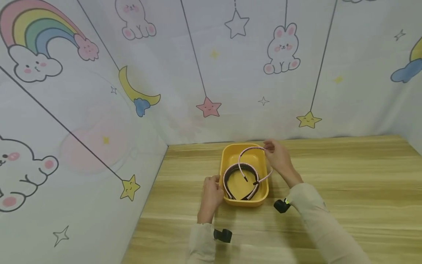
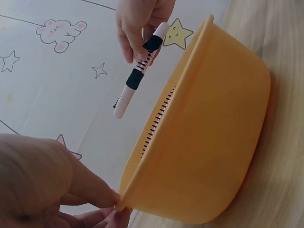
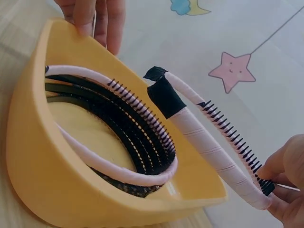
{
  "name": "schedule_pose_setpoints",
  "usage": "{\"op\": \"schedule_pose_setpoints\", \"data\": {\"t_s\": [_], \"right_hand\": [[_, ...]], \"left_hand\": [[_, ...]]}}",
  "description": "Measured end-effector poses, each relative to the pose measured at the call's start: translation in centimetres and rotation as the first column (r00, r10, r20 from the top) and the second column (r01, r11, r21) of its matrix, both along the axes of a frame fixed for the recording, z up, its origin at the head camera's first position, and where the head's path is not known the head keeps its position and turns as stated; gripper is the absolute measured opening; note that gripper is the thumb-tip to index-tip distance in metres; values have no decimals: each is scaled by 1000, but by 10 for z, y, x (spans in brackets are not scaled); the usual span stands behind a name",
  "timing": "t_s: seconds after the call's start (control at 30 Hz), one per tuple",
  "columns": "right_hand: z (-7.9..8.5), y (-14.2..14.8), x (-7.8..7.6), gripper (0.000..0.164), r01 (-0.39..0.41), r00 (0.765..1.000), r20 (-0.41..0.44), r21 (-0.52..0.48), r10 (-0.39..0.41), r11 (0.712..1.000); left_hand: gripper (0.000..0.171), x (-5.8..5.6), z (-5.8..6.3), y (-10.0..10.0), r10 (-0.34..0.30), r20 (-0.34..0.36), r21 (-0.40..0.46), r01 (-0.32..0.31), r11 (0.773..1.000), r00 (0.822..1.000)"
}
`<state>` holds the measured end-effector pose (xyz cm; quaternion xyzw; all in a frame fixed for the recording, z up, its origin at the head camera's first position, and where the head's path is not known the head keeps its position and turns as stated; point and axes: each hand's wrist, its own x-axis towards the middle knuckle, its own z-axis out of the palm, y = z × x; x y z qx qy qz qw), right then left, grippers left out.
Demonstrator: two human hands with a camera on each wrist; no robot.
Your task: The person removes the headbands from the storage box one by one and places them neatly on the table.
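My right hand [image 1: 278, 156] pinches a pink headband [image 3: 204, 147] near the middle of its curve, above the yellow plastic basin [image 1: 245, 202]. Black teeth line the band's inner side, and its tips are wrapped in black. Inside the basin lie several headbands [image 3: 128, 175] nested together, pink at the top and black below. With thumb and fingers my left hand [image 2: 42, 175] grips the basin's rim [image 2: 164, 126] on its left side. In the left wrist view, the basin wall hides most of the headbands within.
The basin stands on a wood-grain table [image 1: 346, 176], close to its back edge. White cloth walls [image 1: 244, 80] printed with rabbits, stars and a rainbow rise behind and to the left. Both wrists carry a small black camera [image 1: 225, 235].
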<state>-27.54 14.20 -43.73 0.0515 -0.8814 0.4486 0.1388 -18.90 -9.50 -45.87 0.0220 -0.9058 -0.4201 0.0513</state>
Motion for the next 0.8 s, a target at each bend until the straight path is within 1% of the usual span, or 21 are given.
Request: {"op": "schedule_pose_setpoints", "data": {"t_s": [0.2, 0.3, 0.5, 0.67, 0.8], "right_hand": [[2, 10, -6, 26, -3, 999, -36, -39, 1, 999], [3, 15, -9, 26, -10, 999, -39, -50, 8, 999], [6, 26, -13, 27, -11, 1000, 2, -39, 11, 999], [7, 36, -18, 27, 0, 1000, -26, -21, 0, 1000], [5, 44, -22, 28, 9, 999, -39, -13, -9, 1000]], "left_hand": [[41, -1, -1, 0, -3, 1, -9, 3, 1000, 1000], [40, 0, -1, 0, -5, -9, -8, 5, 1000, 1000], [40, 1, 0, -1, -1, -22, -6, 1, 1000, 1000], [40, 1, -1, -1, -2, -12, -6, 2, 1000, 1000], [40, 0, -2, -1, -6, -10, -4, 6, 1000, 1000]]}}
